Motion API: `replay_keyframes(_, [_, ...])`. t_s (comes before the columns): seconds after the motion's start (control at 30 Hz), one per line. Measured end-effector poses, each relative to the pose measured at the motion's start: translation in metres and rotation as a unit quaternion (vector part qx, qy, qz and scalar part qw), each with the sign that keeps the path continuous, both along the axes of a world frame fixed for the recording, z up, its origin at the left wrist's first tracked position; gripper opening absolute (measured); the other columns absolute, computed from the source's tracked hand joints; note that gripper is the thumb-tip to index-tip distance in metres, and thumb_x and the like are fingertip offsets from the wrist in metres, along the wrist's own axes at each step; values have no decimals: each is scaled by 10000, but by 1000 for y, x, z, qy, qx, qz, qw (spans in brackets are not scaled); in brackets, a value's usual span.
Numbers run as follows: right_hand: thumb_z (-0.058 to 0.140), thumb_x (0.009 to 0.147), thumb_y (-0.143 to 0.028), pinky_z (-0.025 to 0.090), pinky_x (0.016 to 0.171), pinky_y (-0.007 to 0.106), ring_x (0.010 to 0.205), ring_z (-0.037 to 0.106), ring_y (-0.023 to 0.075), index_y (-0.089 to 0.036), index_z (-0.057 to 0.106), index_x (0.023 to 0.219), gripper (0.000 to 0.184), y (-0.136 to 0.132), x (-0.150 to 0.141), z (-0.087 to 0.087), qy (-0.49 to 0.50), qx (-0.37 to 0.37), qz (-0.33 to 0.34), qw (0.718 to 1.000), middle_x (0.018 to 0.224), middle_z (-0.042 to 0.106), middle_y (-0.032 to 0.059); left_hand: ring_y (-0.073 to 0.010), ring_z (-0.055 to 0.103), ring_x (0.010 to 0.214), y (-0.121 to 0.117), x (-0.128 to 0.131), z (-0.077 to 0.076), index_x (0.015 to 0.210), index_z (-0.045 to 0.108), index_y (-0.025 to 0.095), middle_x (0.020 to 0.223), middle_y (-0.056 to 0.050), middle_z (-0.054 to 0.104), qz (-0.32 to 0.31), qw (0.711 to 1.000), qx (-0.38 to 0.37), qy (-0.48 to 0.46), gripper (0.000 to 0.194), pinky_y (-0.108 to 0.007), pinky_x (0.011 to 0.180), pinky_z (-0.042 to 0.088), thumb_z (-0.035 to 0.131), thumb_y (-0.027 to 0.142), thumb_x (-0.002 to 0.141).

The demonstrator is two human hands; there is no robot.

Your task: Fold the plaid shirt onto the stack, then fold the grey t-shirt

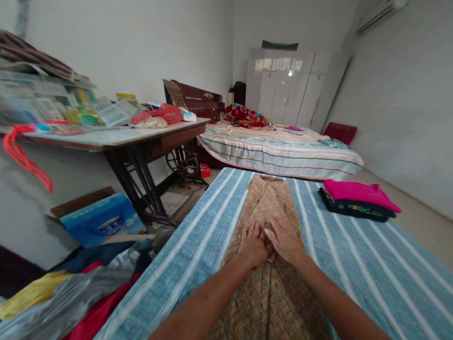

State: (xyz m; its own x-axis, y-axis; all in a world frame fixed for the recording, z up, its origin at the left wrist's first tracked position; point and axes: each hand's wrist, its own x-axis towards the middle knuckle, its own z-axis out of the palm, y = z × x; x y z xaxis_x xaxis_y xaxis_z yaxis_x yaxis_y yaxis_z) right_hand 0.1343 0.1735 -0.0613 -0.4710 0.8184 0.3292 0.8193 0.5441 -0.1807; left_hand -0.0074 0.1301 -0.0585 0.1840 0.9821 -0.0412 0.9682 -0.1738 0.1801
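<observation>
The fingers of the left hand (253, 245) and right hand (286, 240) are spread a little, flat on the brown checked cloth (264, 203), low in the middle. Under it is a striped blue sheet (198, 236). Folded clothes (359, 200) sit at the right.

A treadle table (123, 135) stands left of a bed (279, 148) with floral red bedding (246, 115).
</observation>
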Motion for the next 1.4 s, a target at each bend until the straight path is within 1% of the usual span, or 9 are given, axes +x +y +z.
replay_keyframes(0.17, [380,945,-348,343,1043,453,1263,411,267,-98,509,1285,442,-48,23,-16,39,19,5,999,1337,487,166,-319,154,1403,2,-2,-5,1418,342,179,1523,-143,230,-5,999,39,29,603,-539,1090,164,279,505,915])
replay_keyframes(0.3, [394,940,-370,323,1062,449,1286,383,262,-83,501,1295,468,-66,21,-11,49,5,22,999,1362,462,161,-318,142,1407,5,-3,-3,1422,326,191,1531,-140,208,-14,999,17,40,633,-536,1093,161,435,463,860])
replay_keyframes(0.37, [377,944,-394,303,1072,454,1305,354,265,-69,467,1326,510,-67,15,-4,45,-14,32,998,1389,429,164,-319,123,1410,6,-4,-3,1425,321,198,1533,-141,198,-16,1000,5,25,681,-540,1097,147,519,419,812])
replay_keyframes(0.43, [363,946,-429,286,1078,457,1325,321,271,-56,429,1357,559,-67,8,0,42,-37,34,998,1413,394,171,-308,134,1410,6,-4,-3,1416,347,197,1526,-139,221,-10,1000,4,5,639,-538,1100,143,496,397,828])
replay_keyframes(0.6, [364,934,-532,228,1098,467,1363,235,301,-25,328,1414,699,-66,1,-9,3,-89,17,996,1455,309,192,-268,285,1369,12,-9,7,1358,448,174,1472,-113,357,5,998,5,-55,537,-482,1100,224,410,403,874])
replay_keyframes(0.73, [351,924,-562,205,1097,482,1372,196,319,-21,299,1426,740,-67,2,-17,-29,-98,17,995,1472,263,201,-156,526,1191,21,-34,26,1247,567,157,1293,-51,582,-1,993,16,-117,435,-257,1017,376,396,285,868])
replay_keyframes(0.9, [323,918,-581,188,1103,473,1376,184,318,-30,287,1435,757,-67,2,-18,-39,-101,13,994,1480,251,192,-174,621,1049,16,-72,37,1155,633,162,1112,-27,688,0,988,46,-149,394,-261,939,451,385,221,855])
replay_keyframes(1.17, [317,917,-589,204,1098,474,1375,186,317,-37,293,1434,757,-68,3,-19,-35,-100,11,994,1484,247,184,-190,531,1189,-18,-67,15,1031,659,195,1219,-44,631,-79,985,66,-136,278,-334,1058,366,489,140,818])
replay_keyframes(1.4, [331,916,-589,198,1102,476,1376,184,314,-30,294,1432,761,-67,3,-18,-36,-94,10,995,1481,251,188,-202,471,1254,-22,-71,-3,1116,625,168,1315,-88,557,-93,985,99,-107,310,-389,1079,350,491,140,838])
